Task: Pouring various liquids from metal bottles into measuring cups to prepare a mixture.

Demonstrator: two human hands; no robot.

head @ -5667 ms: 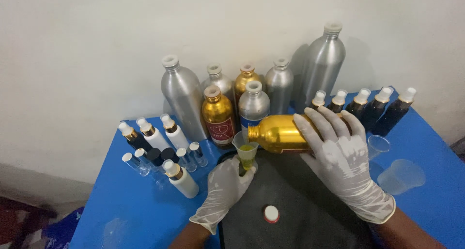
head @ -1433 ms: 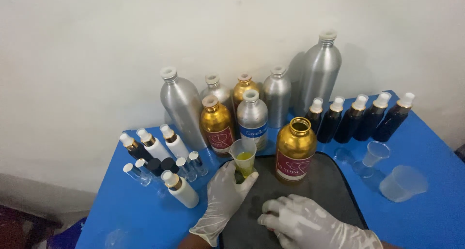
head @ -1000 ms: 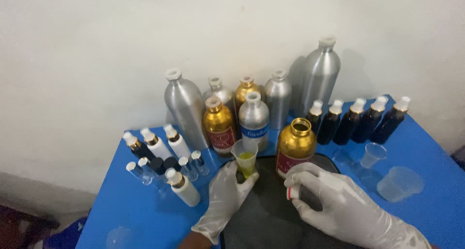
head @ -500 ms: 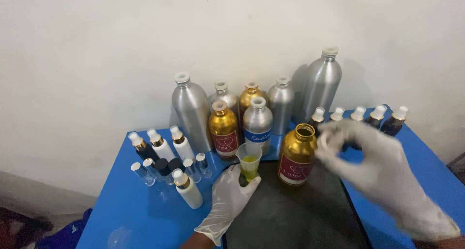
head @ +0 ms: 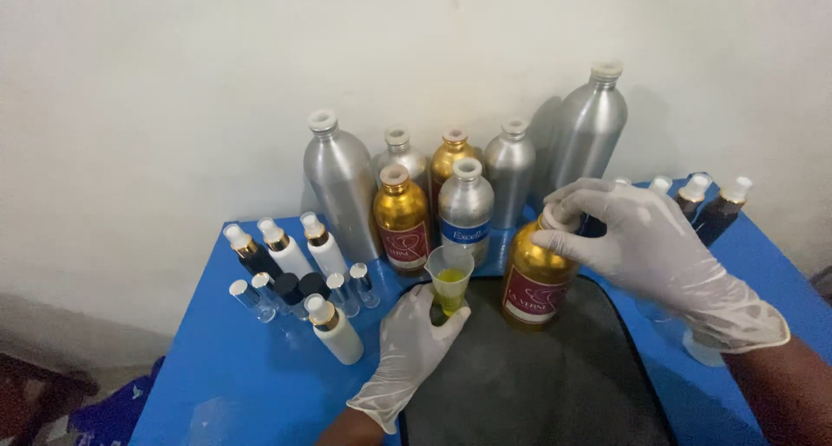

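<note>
On the blue table (head: 217,385), far left, stand small spray bottles (head: 295,268); one white bottle (head: 334,329) is nearest the viewer. The gloved left hand (head: 407,346) grasps the base of a small funnel (head: 451,277) holding yellow liquid; what lies under the funnel is hidden. Behind, silver and gold bottles (head: 403,195) line the wall. On the black mat (head: 529,385) stands a gold bottle (head: 533,273), upright, just right of the funnel. The gloved right hand (head: 646,247) closes over its neck, apparently pressing a cap. Dark vials (head: 706,203) stand behind that hand.
</note>
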